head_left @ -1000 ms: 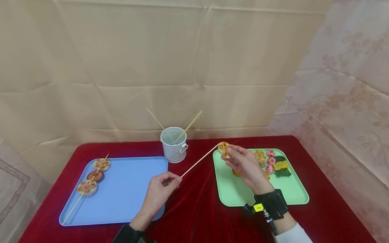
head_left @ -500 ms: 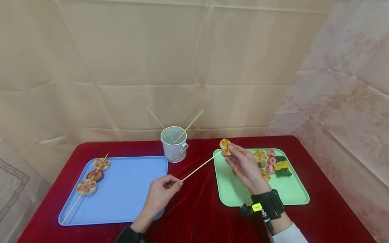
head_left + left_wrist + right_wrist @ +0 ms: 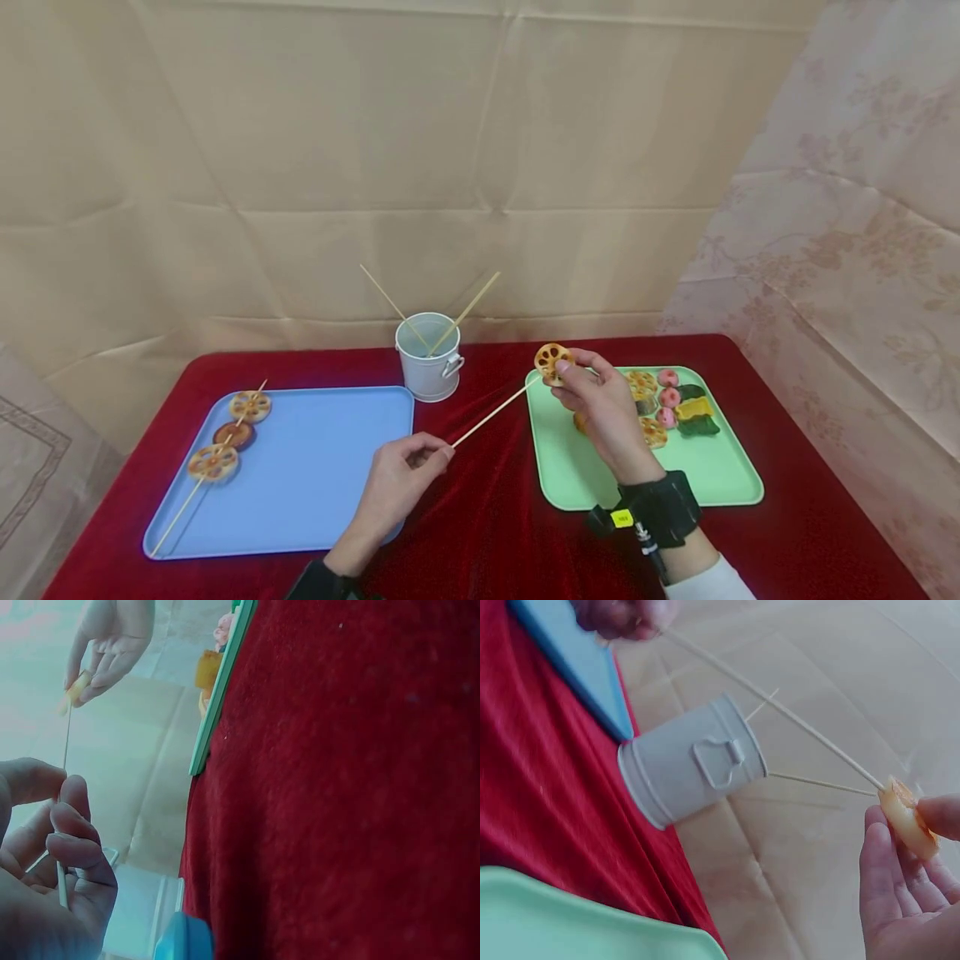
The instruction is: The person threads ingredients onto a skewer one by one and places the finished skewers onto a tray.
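Note:
In the head view my left hand (image 3: 401, 479) pinches a thin wooden skewer (image 3: 495, 411) near its lower end, the stick slanting up to the right. My right hand (image 3: 603, 408) holds a lotus root slice (image 3: 552, 364) between thumb and fingers above the green tray's left edge. The skewer's tip meets the edge of the slice in the right wrist view, where the lotus root slice (image 3: 909, 817) is seen side-on. From the left wrist, the skewer (image 3: 63, 881) runs through my curled fingers.
A blue tray (image 3: 322, 475) at left bears a finished-looking skewer (image 3: 215, 462) with lotus slices and a brown round piece. Behind stands a white bucket (image 3: 427, 379) with two skewers. The green tray (image 3: 592, 483) holds pink, yellow and green food pieces. Red cloth (image 3: 487, 533) covers the table.
My right hand has turned the lotus root slice, tilting it and then bringing its holed face toward the head camera. My left hand has shifted slightly right and down with the skewer.

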The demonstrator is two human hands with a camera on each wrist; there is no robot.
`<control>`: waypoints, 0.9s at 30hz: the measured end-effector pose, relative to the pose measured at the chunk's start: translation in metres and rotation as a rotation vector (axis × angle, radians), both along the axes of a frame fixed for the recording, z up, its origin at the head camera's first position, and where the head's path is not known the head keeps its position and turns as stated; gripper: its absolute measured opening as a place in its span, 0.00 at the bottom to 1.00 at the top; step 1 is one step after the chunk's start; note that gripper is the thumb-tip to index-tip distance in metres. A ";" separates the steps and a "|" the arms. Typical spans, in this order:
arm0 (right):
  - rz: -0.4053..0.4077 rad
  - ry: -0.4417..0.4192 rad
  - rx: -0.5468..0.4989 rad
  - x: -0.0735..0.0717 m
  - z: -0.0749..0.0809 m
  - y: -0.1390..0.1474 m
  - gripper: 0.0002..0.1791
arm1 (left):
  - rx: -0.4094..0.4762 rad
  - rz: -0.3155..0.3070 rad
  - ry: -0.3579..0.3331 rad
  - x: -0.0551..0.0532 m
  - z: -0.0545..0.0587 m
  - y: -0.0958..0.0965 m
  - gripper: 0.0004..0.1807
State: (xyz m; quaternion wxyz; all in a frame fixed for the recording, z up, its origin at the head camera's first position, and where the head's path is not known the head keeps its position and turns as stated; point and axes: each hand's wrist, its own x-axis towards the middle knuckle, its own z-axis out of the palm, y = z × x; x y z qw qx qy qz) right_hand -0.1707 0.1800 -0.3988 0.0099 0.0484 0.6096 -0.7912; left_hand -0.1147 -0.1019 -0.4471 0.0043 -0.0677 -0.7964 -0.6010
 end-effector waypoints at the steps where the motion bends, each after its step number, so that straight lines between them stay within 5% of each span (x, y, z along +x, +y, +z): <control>1: -0.007 0.003 0.036 0.001 0.000 0.000 0.20 | 0.003 -0.001 -0.002 0.000 0.000 0.001 0.03; 6: -0.032 0.010 0.143 0.003 0.002 -0.002 0.22 | -0.009 -0.001 0.020 0.001 -0.001 0.006 0.02; 20: 0.020 0.054 0.184 0.006 -0.002 -0.010 0.23 | -0.120 -0.079 0.078 -0.001 -0.002 0.015 0.05; 27: 0.036 0.059 0.183 0.007 -0.003 -0.018 0.20 | -0.099 -0.083 0.066 -0.002 0.001 0.022 0.06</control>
